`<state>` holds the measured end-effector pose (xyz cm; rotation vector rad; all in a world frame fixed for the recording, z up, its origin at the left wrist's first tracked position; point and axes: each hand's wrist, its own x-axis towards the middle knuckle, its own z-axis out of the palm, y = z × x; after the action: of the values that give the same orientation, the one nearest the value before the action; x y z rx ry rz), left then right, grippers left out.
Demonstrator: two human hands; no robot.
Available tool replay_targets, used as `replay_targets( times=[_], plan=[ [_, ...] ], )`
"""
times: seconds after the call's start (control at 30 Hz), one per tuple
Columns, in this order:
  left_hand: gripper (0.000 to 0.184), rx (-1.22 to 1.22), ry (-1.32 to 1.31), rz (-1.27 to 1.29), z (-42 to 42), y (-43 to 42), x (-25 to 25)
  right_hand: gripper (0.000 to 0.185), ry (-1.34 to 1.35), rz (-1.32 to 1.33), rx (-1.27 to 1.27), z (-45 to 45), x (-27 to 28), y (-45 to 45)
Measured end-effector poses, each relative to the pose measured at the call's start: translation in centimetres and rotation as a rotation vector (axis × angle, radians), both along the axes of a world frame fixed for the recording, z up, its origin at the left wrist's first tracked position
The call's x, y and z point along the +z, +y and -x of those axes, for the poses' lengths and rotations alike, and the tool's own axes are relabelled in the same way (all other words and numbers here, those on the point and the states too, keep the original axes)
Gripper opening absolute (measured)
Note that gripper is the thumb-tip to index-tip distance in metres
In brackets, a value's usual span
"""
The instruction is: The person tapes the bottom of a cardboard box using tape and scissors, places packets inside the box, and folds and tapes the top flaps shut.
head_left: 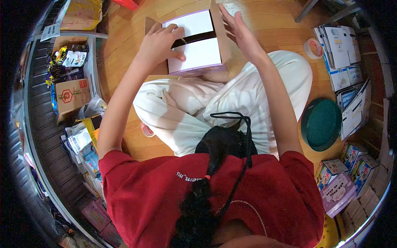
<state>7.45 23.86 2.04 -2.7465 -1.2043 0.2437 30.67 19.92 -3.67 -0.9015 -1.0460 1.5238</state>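
Observation:
An open cardboard box (pixel 225 43) stands on the wooden floor in front of my crossed legs, its side flaps folded outward. Inside it lie two white-topped boxes, the far one (pixel 192 24) and the near one (pixel 198 56), with a dark gap between them. My left hand (pixel 160 44) reaches over the left edge, its fingers bent at the gap and its thumb on the near white top; whether it grips anything is hidden. My right hand (pixel 241 35) is beside the right flap, fingers stretched out, holding nothing.
A tape roll (pixel 313 48) and stacked booklets (pixel 339 49) lie at the right, above a round green tray (pixel 321 124). Small printed boxes (pixel 338 192) stand lower right. A shelf with a brown carton (pixel 73 96) and packets lines the left. Another tape roll (pixel 147 129) is by my left knee.

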Motion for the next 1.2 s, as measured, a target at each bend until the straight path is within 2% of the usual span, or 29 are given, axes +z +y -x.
replay_targets(
  times=[0.03,0.13,0.17,0.3,0.37,0.47,0.5,0.6,0.7,0.9,1.2],
  plan=[
    [0.079,0.02,0.007,0.046,0.1,0.1,-0.2,0.062,0.003,-0.113,0.019,0.3,0.5,0.0],
    [0.08,0.051,0.019,0.102,0.2,0.0,-0.3,0.058,-0.418,-0.423,0.031,1.9,-2.2,0.7],
    [0.08,0.055,0.02,0.106,0.2,0.1,-0.3,0.059,-0.459,-0.372,0.042,2.2,-2.7,0.6],
    [0.069,-0.003,-0.003,-0.042,0.5,-0.3,-0.3,0.065,-0.676,-0.481,-0.136,3.7,-4.5,0.5],
    [0.063,-0.053,0.021,-0.107,0.6,-0.7,0.6,0.067,-0.663,-0.489,-0.175,4.3,-5.2,0.5],
    [0.05,0.01,-0.345,-0.178,2.0,-0.7,1.9,0.07,-0.68,-0.497,-0.186,4.3,-5.5,0.8],
    [0.042,0.019,-0.555,-0.112,3.3,-0.1,2.1,0.071,-0.691,-0.498,-0.182,4.3,-5.5,0.8],
    [0.044,0.342,-1.068,0.143,7.1,-0.4,-0.2,0.07,-0.709,-0.478,-0.173,4.2,-4.9,0.6],
    [0.047,0.267,-1.206,0.216,7.6,-2.2,-5.4,0.07,-0.721,-0.459,-0.174,4.3,-5.2,0.7],
    [0.042,0.148,-0.97,0.25,2.8,-4.4,-7.2,0.071,-0.656,-0.46,-0.149,3.8,-5.0,0.9],
    [0.038,0.202,-0.679,0.052,2.2,-5.4,-6.2,0.068,-0.607,-0.442,-0.11,3.6,-4.6,0.9]
  ],
)
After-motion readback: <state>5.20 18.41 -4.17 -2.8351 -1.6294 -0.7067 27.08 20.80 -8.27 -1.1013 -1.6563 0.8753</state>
